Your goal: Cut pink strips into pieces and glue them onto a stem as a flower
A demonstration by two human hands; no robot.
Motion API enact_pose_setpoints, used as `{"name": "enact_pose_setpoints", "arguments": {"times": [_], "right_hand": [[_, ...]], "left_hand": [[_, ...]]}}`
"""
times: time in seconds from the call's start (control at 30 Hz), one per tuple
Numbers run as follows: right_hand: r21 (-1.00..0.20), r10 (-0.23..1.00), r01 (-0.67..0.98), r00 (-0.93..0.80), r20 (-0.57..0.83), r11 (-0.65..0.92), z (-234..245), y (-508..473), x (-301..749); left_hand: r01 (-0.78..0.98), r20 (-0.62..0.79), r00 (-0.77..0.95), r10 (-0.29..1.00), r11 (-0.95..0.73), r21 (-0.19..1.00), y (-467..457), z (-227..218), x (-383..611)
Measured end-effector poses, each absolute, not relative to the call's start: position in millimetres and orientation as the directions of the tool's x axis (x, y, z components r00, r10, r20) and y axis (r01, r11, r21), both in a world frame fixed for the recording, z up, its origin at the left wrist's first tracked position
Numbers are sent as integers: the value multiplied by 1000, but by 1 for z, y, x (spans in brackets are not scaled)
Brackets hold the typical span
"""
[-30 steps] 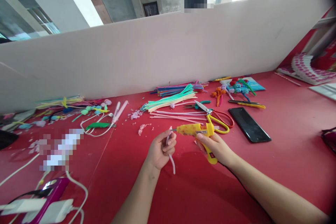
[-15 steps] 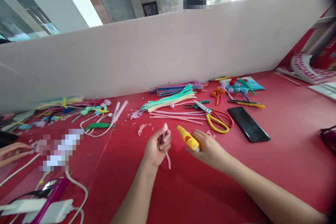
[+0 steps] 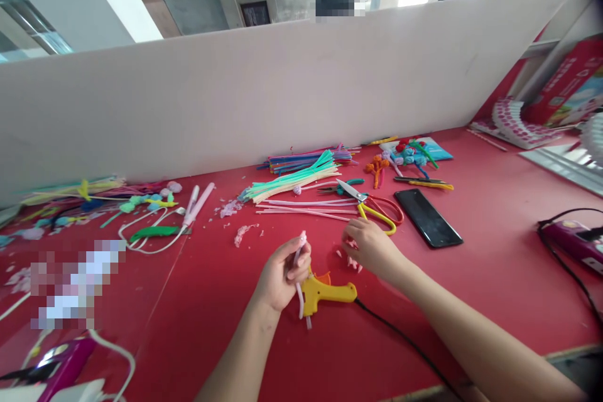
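Note:
My left hand [image 3: 281,273] is closed around a pale pink pipe cleaner [image 3: 300,301], held upright with a small pink piece at its top. The lower end hangs below my fingers. A yellow hot glue gun [image 3: 327,292] lies on the table just right of and partly behind that hand. My right hand [image 3: 372,246] is over a small pile of pink cut pieces [image 3: 353,262], fingers curled down and pressed together. What sits between those fingertips is too small to tell. Beyond it lie scissors [image 3: 377,208] with yellow and red handles.
Bundles of pipe cleaners [image 3: 296,179] lie toward the white partition [image 3: 264,100]. A phone [image 3: 428,218] and finished pipe-cleaner flowers [image 3: 409,154] are to the right. At left lie a green cutter [image 3: 154,233], white cables and a purple power strip [image 3: 66,367]. The glue gun's black cord [image 3: 405,339] runs right.
My right hand has let go of the yellow glue gun, which now lies on the table, and has moved over the pink pieces. My left hand still holds the pipe cleaner. The view has shifted right.

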State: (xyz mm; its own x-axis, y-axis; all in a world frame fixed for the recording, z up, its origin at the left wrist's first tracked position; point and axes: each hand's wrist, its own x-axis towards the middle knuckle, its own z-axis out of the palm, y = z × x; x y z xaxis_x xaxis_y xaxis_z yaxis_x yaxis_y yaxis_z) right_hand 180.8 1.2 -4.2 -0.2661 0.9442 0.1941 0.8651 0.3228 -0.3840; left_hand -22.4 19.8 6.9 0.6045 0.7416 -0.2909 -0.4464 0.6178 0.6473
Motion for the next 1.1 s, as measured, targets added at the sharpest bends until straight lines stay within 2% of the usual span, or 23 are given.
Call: {"name": "enact_pose_setpoints", "arguments": {"times": [0.17,0.27,0.53,0.7,0.87,1.0,1.1], "right_hand": [[-357,949,881,-269,163,311,-23,-1,168],[-389,950,867,-265,167,310,-25,-3,160],[-652,964,709,-194,184,268,-8,1,172],[-737,966,625,-194,172,257,-5,6,180],[-732,965,634,-225,133,249,-11,6,178],[-640,945,703,-302,125,310,-3,1,189],[-573,908,732,-416,52,368,5,-6,201]], "left_hand": [[-433,-299,612,732,627,647,18,7,-20],[-430,-300,617,727,631,646,18,6,-19],[-405,-297,634,714,633,659,15,1,-18],[-407,-297,639,710,639,652,17,0,-18],[-407,-299,646,703,648,644,17,-1,-19],[-407,-300,647,701,651,641,17,0,-19],[-409,-308,646,699,657,633,17,0,-19]]}}
